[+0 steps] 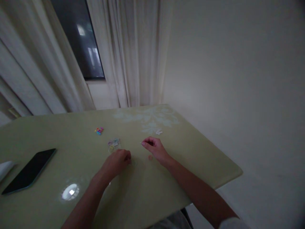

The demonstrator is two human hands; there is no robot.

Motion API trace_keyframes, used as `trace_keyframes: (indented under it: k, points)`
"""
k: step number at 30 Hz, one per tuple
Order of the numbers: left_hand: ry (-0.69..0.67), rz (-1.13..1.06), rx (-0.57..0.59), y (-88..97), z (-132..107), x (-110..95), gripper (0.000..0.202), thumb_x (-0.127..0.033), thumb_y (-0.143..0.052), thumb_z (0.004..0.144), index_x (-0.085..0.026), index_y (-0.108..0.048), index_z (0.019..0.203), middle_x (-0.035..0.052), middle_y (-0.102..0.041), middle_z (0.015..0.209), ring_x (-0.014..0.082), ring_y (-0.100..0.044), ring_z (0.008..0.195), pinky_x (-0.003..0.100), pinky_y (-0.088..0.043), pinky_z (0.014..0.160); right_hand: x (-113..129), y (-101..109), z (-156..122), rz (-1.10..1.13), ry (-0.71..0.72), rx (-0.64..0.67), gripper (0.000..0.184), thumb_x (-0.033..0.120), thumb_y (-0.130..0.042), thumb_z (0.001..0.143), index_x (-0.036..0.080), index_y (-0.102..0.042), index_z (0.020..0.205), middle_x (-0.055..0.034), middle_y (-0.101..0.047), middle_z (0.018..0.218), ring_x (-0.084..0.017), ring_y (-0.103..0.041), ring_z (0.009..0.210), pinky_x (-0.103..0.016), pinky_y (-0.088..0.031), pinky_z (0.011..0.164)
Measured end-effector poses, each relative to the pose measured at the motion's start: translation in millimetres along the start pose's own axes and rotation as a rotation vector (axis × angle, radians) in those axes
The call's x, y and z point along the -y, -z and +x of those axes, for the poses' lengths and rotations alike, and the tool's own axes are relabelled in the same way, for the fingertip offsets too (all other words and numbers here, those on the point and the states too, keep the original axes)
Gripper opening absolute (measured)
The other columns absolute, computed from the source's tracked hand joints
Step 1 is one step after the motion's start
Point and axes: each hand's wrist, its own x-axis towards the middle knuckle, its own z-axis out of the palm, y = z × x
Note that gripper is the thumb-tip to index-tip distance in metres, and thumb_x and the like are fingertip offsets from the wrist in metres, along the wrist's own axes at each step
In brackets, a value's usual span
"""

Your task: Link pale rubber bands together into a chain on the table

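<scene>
My left hand (118, 161) rests on the green table (71, 127) with its fingers curled and pinched together near the table's middle; what it pinches is too small to make out. My right hand (154, 148) lies a little to the right, its fingers pinched on a thin, pale item whose tip sticks out to the left. A small clear packet with pale bits (113, 143) lies just beyond my left hand. A little heap of bright coloured pieces (99, 130) sits farther back left. A small white piece (159, 132) lies beyond my right hand.
A dark phone (30, 171) lies face up at the left, with a white object (5, 168) at the left edge. A lamp glare (70, 191) shows on the tabletop. Curtains and a dark window stand behind; a plain wall runs along the right.
</scene>
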Motion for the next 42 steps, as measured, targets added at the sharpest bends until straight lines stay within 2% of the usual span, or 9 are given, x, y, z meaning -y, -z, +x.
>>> trace_keyframes:
  k: [3, 9, 14, 19, 22, 26, 34, 39, 42]
  points:
    - [-0.001, -0.011, -0.007, -6.4, -1.4, -2.4, 0.018, -0.018, -0.057, 0.088, -0.02, -0.074, 0.09, 0.0093, -0.077, 0.098, 0.0244, -0.071, 0.091, 0.031, -0.046, 0.075, -2.6, 0.8, 0.9, 0.004, 0.018, -0.013, 0.031, 0.049, -0.076, 0.081, 0.019, -0.07, 0.086, 0.0, -0.057, 0.074, -0.014, -0.048, 0.068, -0.024, -0.039, 0.055]
    - [-0.027, -0.002, -0.007, -12.9, -3.1, -0.5, 0.017, -0.02, -0.048, 0.09, -0.019, -0.063, 0.082, 0.011, -0.071, 0.09, 0.0252, -0.066, 0.081, 0.033, -0.043, 0.071, -2.4, 2.7, 0.9, -0.002, -0.007, -0.046, 0.03, 0.048, -0.075, 0.081, 0.019, -0.071, 0.086, 0.0012, -0.054, 0.071, -0.014, -0.046, 0.065, -0.024, -0.036, 0.053]
    - [-0.063, -0.067, -0.041, -17.0, -2.2, 4.5, 0.016, -0.021, -0.044, 0.091, -0.02, -0.058, 0.085, 0.0078, -0.069, 0.088, 0.0216, -0.064, 0.079, 0.031, -0.044, 0.07, -1.4, 3.5, 0.8, 0.005, 0.023, -0.04, 0.03, 0.047, -0.076, 0.081, 0.017, -0.071, 0.084, 0.0003, -0.057, 0.073, -0.014, -0.048, 0.069, -0.025, -0.039, 0.059]
    - [-0.17, -0.466, -0.043, -10.5, -1.0, 2.2, 0.021, -0.034, -0.05, 0.091, -0.019, -0.063, 0.094, 0.0052, -0.073, 0.086, 0.0199, -0.066, 0.077, 0.029, -0.049, 0.069, 0.5, 2.9, -0.1, 0.006, 0.035, -0.035, 0.031, 0.048, -0.077, 0.081, 0.018, -0.071, 0.084, 0.0003, -0.058, 0.073, -0.014, -0.049, 0.069, -0.026, -0.04, 0.062]
    - [-0.171, -0.578, -0.014, -7.1, -2.3, -1.4, 0.022, -0.033, -0.056, 0.084, -0.017, -0.069, 0.094, 0.0072, -0.076, 0.088, 0.0219, -0.07, 0.08, 0.03, -0.052, 0.073, 2.0, 2.4, -1.0, 0.006, 0.025, -0.034, 0.032, 0.05, -0.077, 0.08, 0.018, -0.07, 0.085, 0.0001, -0.058, 0.074, -0.014, -0.049, 0.068, -0.026, -0.039, 0.059]
    - [-0.189, -0.536, 0.006, -6.2, -4.4, -3.8, 0.024, -0.026, -0.054, 0.083, -0.017, -0.074, 0.091, 0.0066, -0.077, 0.086, 0.0216, -0.07, 0.079, 0.03, -0.052, 0.073, 1.8, 1.7, -0.9, 0.004, 0.019, -0.036, 0.033, 0.051, -0.076, 0.08, 0.019, -0.07, 0.084, 0.0001, -0.057, 0.073, -0.015, -0.049, 0.069, -0.025, -0.039, 0.057]
    - [-0.164, -0.268, -0.074, -18.0, 3.6, -8.1, 0.025, -0.013, -0.058, 0.079, -0.018, -0.081, 0.088, 0.0073, -0.076, 0.088, 0.0211, -0.07, 0.081, 0.028, -0.049, 0.074, 0.0, 1.0, -0.2, -0.002, 0.029, -0.025, 0.032, 0.05, -0.076, 0.08, 0.019, -0.069, 0.083, -0.0005, -0.058, 0.073, -0.015, -0.05, 0.07, -0.025, -0.041, 0.057]
    - [-0.141, -0.144, -0.051, -20.3, 3.5, -11.9, 0.023, -0.012, -0.055, 0.087, -0.019, -0.076, 0.091, 0.0067, -0.074, 0.096, 0.0203, -0.07, 0.091, 0.028, -0.049, 0.081, -0.1, 0.8, -1.3, 0.008, 0.021, -0.01, 0.03, 0.048, -0.077, 0.08, 0.019, -0.071, 0.085, -0.0001, -0.059, 0.074, -0.015, -0.051, 0.071, -0.025, -0.042, 0.058]
    - [-0.128, -0.077, -0.041, -21.9, 0.2, -16.9, 0.024, -0.013, -0.048, 0.093, -0.018, -0.071, 0.094, 0.0096, -0.071, 0.101, 0.023, -0.069, 0.094, 0.031, -0.05, 0.082, -1.3, 1.0, -1.7, 0.021, -0.005, 0.002, 0.031, 0.048, -0.077, 0.081, 0.018, -0.072, 0.086, 0.001, -0.057, 0.072, -0.013, -0.048, 0.066, -0.024, -0.039, 0.054]
